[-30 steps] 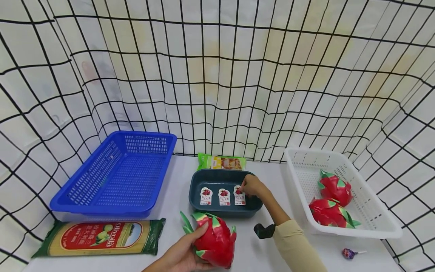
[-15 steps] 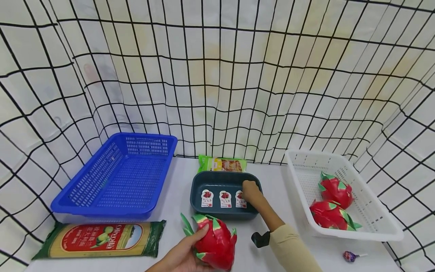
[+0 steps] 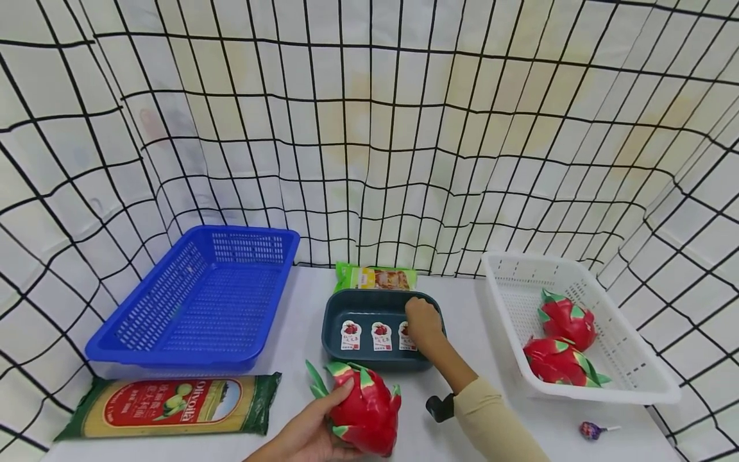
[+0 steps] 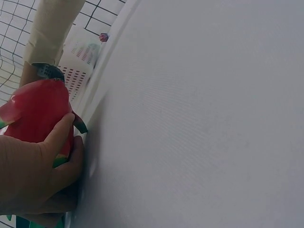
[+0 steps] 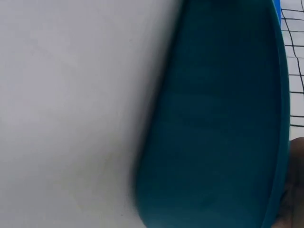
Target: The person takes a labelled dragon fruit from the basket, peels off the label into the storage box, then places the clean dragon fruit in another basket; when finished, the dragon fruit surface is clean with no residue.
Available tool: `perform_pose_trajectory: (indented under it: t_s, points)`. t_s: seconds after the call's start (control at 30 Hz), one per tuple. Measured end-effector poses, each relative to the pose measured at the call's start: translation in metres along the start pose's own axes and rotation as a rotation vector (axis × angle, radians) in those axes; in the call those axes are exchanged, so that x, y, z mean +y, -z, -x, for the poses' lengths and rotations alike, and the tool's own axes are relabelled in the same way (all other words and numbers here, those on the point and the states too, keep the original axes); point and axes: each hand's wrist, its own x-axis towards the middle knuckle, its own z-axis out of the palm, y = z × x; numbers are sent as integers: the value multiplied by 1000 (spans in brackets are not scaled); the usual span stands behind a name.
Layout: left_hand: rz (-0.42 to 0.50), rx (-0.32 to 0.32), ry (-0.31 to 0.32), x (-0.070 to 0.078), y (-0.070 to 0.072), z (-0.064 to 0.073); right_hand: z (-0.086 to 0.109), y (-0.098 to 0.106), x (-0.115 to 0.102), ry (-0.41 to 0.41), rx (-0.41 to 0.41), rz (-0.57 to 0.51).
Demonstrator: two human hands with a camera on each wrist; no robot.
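Observation:
In the head view my left hand (image 3: 314,430) grips a red dragon fruit (image 3: 369,407) with green-tipped scales, its thumb on the near side. The left wrist view shows the same dragon fruit (image 4: 40,107) held close over the table edge. My right hand (image 3: 424,324) reaches into the dark teal tray (image 3: 381,366), its fingers curled at the rightmost white sticker (image 3: 406,343). Its fingertips are hidden, so I cannot tell whether they pinch that sticker. Two similar stickers, the left one (image 3: 351,335) and the middle one (image 3: 381,337), printed with dragon fruit, show beside it.
A blue basket (image 3: 225,314) stands at the left, above a spaghetti pack (image 3: 173,404). Behind the tray lies a green snack packet (image 3: 375,277). At the right, a white basket (image 3: 519,301) holds two dragon fruits (image 3: 568,321), with a lollipop (image 3: 591,430) in front.
My right hand has shifted slightly left and turned, now covering part of the rightmost sticker. The left hand and its dragon fruit have stayed nearly still.

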Motion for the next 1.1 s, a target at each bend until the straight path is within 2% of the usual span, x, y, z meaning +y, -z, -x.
perform_pose_trajectory:
  t_s: [0.07,0.13,0.27,0.33,0.47,0.63,0.83,0.97,1.1]
  points:
    - [4,-10,10,1,0,-1,-2,2,4,40,-41,-56]
    - [4,-12,20,1,1,-1,-4,1,8,78,-116,-153]
    - [-2,-7,23,-1,2,-1,-6,-2,16,101,-246,-333]
    - [2,0,23,-1,2,0,-7,-2,18,116,-278,-340]
    - [-7,16,19,-1,1,0,-8,2,19,169,-320,-263]
    - [-18,31,2,0,-1,-2,-6,7,18,145,-346,-240]
    - [-26,8,5,3,0,-3,-5,14,18,122,-363,-241]
    - [-91,-29,2,4,2,-4,-2,14,21,137,-339,-231]
    - [-237,-34,-29,2,6,-5,3,10,22,182,-360,-309]
